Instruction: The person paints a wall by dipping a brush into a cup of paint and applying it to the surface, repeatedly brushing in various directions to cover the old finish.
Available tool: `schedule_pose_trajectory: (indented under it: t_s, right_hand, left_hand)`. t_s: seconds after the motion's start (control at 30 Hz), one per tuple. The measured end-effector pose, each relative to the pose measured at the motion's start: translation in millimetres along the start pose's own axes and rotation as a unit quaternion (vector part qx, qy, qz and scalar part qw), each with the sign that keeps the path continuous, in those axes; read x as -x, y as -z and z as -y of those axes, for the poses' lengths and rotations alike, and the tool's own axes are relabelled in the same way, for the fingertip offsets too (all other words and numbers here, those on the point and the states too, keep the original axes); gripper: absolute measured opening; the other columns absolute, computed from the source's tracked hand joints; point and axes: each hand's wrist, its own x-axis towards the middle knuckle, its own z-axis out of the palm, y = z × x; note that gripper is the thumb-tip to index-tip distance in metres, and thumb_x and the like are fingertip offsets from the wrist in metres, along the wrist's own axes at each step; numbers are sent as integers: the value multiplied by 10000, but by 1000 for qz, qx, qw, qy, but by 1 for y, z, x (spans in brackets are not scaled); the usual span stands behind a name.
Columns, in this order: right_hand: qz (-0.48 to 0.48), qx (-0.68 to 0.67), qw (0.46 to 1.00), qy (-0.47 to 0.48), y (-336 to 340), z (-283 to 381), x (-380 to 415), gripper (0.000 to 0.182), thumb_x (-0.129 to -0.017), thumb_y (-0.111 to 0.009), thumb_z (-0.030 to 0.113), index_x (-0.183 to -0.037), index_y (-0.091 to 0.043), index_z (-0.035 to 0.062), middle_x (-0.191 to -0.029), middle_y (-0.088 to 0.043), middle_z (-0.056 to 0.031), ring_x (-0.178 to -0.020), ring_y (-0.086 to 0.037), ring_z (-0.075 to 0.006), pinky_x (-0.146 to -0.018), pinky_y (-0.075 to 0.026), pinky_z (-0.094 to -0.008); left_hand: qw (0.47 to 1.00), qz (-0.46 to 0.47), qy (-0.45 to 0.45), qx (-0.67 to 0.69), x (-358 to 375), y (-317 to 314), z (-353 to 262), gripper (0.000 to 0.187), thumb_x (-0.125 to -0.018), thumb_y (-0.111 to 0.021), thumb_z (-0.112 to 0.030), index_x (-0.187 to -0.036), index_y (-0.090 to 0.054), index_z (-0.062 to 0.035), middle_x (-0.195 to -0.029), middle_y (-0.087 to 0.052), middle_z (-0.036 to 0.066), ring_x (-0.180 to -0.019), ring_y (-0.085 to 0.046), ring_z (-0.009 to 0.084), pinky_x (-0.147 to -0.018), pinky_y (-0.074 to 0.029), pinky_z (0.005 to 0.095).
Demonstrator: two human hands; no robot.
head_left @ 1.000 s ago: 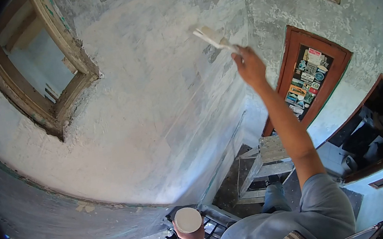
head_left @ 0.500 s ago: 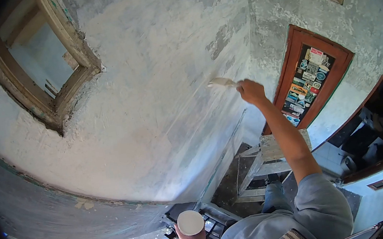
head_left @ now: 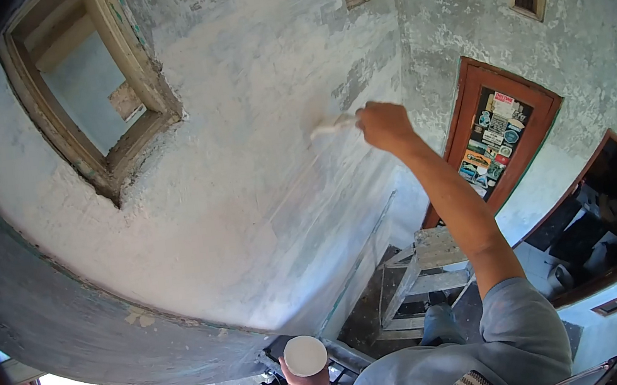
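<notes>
My right hand [head_left: 384, 126] is raised at the wall with its fingers wrapped round the handle of a pale paintbrush [head_left: 332, 126]. The brush points left, its whitish head slightly blurred against the patchy white and grey wall [head_left: 213, 181]. Whether the bristles press on the surface is hard to make out. Low in the view, my left hand [head_left: 308, 384] is closed round a cup [head_left: 305, 356], seen from above, with white paint-like contents. A beaded bracelet and a dark band circle that wrist.
Left stands a wooden window frame [head_left: 106, 184]. Beyond the wall's corner is a red-brown door [head_left: 521, 90] with stickers. A paint-marked wooden step stand [head_left: 440, 247] is below my right arm. Dark metal furniture [head_left: 345, 367] lies near the cup. Right, an opening [head_left: 611, 184] shows a dark interior.
My right hand has moved the brush left and slightly up along the wall. The head view has shifted a little. My left hand keeps the cup in about the same place.
</notes>
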Motion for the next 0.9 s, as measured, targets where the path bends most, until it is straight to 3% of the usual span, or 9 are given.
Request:
schedule_pose_trajectory:
  t_s: [0.1, 0.23, 0.43, 0.57, 0.67, 0.87, 0.9]
  right_hand:
    - [-30, -34, 998, -45, 47, -2, 6, 171, -860, -644, 232, -910, -710, 82, -884, -671, -109, -851, -674, -298, -735, -527, -435]
    - [89, 10, 995, 32, 9, 12, 9, 185, -835, -674, 272, -883, -713, 97, -858, -695, -113, -861, -682, -302, -744, -533, -437]
    - [2, -56, 998, -20, 34, -8, 1, 191, -858, -642, 262, -918, -720, 97, -885, -699, -100, -878, -681, -287, -755, -531, -436]
    - [148, 80, 985, -33, -7, -28, -4, 197, -845, -652, 259, -928, -723, 94, -947, -701, -117, -927, -684, -290, -790, -534, -422]
    - [86, 48, 995, -19, -42, -27, -12, 182, -845, -649, 252, -917, -725, 104, -955, -701, -116, -934, -681, -298, -793, -534, -425]
    - [-6, -13, 998, -53, 61, -41, -26, 215, -901, -586, 254, -988, -711, 101, -948, -668, -115, -928, -651, -319, -784, -508, -450]
    - [-2, -7, 998, -61, 74, -44, -22, 248, -914, -582, 272, -1058, -708, 114, -964, -663, -122, -940, -647, -317, -793, -505, -446]
  left_hand:
    - [1000, -4, -11, 5, 1, 8, 0, 540, -926, -362, -603, -1162, -614, -189, -1156, -631, 11, -1093, -580, 270, -869, -465, 495]
    - [1000, -8, 0, 7, 10, 11, 4, 547, -923, -351, -612, -1165, -612, -196, -1160, -630, 14, -1091, -582, 273, -859, -469, 513]
    - [999, -39, -1, 14, 27, -2, 5, 564, -918, -345, -622, -1169, -603, -188, -1134, -634, 36, -1052, -599, 293, -832, -481, 515]
    - [999, -39, 2, 6, 29, 0, 8, 579, -913, -345, -634, -1178, -597, -185, -1124, -638, 41, -1025, -609, 307, -811, -492, 502]
    - [999, -46, 0, 3, 29, -4, 7, 584, -907, -351, -641, -1184, -597, -189, -1134, -637, 45, -1027, -612, 309, -810, -497, 498]
    - [1000, -15, 4, -4, 20, 15, 6, 592, -906, -350, -650, -1209, -596, -206, -1190, -628, 37, -1106, -589, 302, -865, -479, 532]
    - [1000, -10, 3, -3, 18, 17, 7, 592, -906, -349, -652, -1212, -596, -210, -1197, -626, 33, -1115, -584, 301, -875, -472, 540]
